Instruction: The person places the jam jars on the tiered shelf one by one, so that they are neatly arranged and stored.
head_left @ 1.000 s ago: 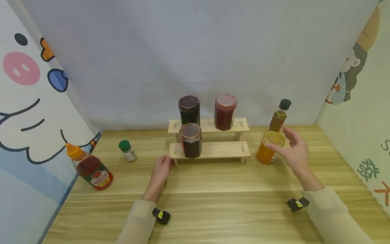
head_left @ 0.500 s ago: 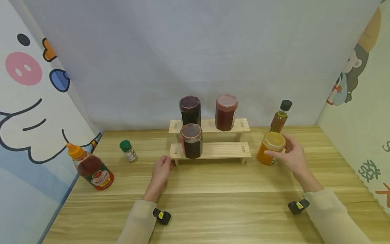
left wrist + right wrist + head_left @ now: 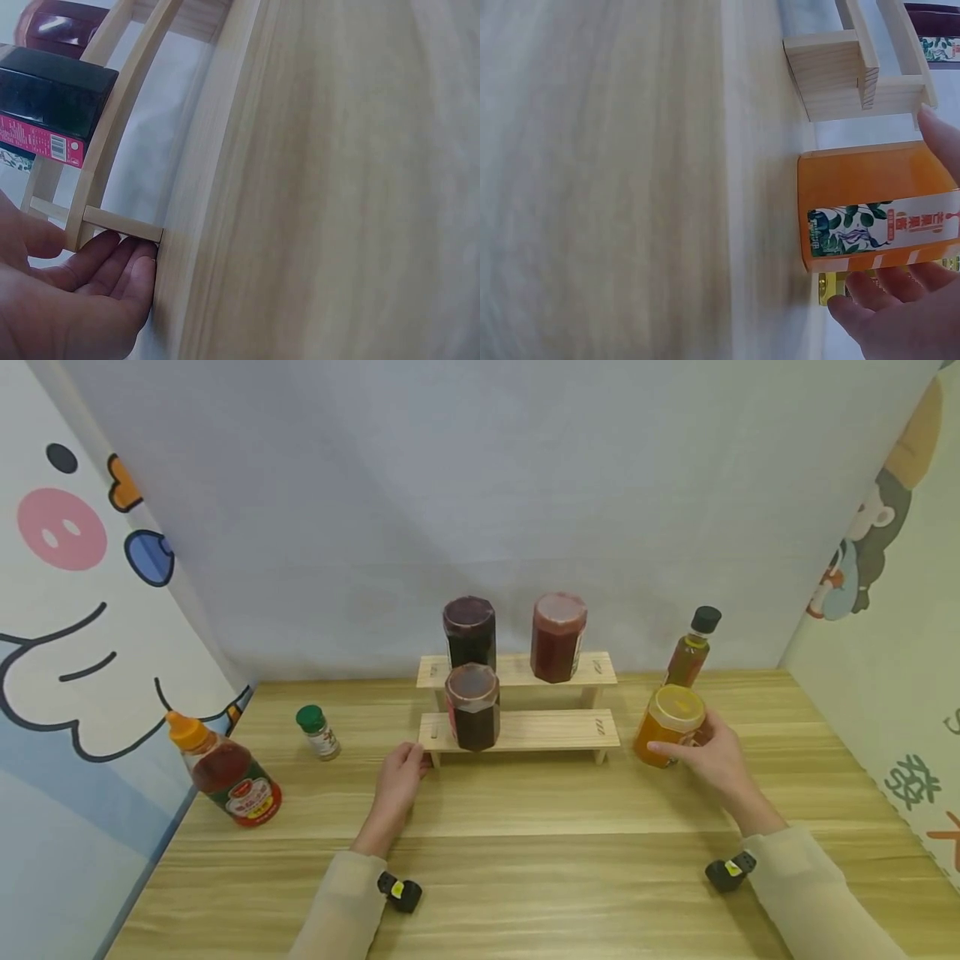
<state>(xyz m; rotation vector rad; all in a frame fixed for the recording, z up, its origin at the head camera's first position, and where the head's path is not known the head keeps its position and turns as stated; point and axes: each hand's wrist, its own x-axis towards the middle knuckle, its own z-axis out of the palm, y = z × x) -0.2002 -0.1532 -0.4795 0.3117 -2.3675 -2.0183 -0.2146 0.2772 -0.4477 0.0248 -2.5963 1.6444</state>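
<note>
At the left end of the two-tier wooden rack (image 3: 558, 724), my left hand (image 3: 399, 777) grips the lower board. In the left wrist view the thumb is on the board's end (image 3: 90, 196), with the other fingers curled beside the leg. My right hand (image 3: 716, 764) holds a faceted jar of orange jam (image 3: 658, 739) that stands on the table right of the rack. The right wrist view shows the thumb on one side of the orange jar (image 3: 877, 180) and the fingers (image 3: 889, 289) along the other. A dark jam jar (image 3: 476, 722) sits on the lower tier.
On the upper tier are another dark jar (image 3: 471, 639) and a red jam jar (image 3: 555, 647). A black-capped oil bottle (image 3: 687, 658) stands behind the orange jar. A green-capped spice bottle (image 3: 321, 739) and an orange-capped sauce bottle (image 3: 228, 777) stand at left.
My right hand has moved down and closed around the orange jam jar, its thumb now lower on the jar's side. The left hand stays at the rack's end.
</note>
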